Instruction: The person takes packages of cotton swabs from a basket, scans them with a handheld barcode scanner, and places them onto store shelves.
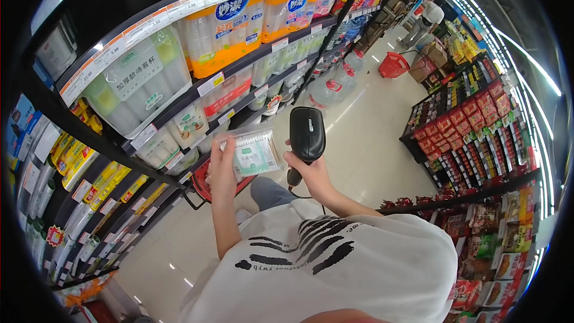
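Note:
My left hand grips the left end of a clear pack of cotton swabs, which has a white and green label facing up. Just right of the pack, my right hand is wrapped around the handle of a black barcode scanner. Its head points up and away from me, and a thin cable runs down from the handle. A small gap separates the scanner from the pack. Part of a red shopping basket shows below and behind my left hand.
Shelves to my left hold clear packs of disposable cups and orange cup packs. Large water bottles stand on the floor ahead. Farther off are a red basket and a person. Snack racks line the right side.

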`<state>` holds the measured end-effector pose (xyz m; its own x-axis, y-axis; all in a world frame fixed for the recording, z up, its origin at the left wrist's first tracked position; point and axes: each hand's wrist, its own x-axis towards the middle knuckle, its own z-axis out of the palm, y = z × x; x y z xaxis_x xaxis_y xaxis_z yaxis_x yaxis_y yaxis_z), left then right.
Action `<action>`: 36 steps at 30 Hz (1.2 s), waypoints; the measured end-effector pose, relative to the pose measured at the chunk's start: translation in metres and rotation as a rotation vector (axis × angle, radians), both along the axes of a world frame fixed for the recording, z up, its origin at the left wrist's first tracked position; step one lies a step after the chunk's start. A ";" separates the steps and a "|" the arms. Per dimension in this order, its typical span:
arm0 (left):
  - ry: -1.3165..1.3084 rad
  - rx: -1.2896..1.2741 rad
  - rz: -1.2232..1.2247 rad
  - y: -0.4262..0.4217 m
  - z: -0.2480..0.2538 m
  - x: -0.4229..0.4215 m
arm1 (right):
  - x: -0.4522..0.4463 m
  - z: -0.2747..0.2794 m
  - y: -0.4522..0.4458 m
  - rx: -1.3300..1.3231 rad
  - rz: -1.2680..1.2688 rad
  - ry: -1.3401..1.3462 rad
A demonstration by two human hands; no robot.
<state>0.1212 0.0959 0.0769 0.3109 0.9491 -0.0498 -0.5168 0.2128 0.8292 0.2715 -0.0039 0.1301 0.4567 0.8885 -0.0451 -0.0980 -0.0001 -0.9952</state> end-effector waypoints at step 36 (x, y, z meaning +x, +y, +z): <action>-0.575 -0.190 -0.218 0.018 -0.007 -0.004 | -0.020 -0.009 0.006 0.100 0.033 0.273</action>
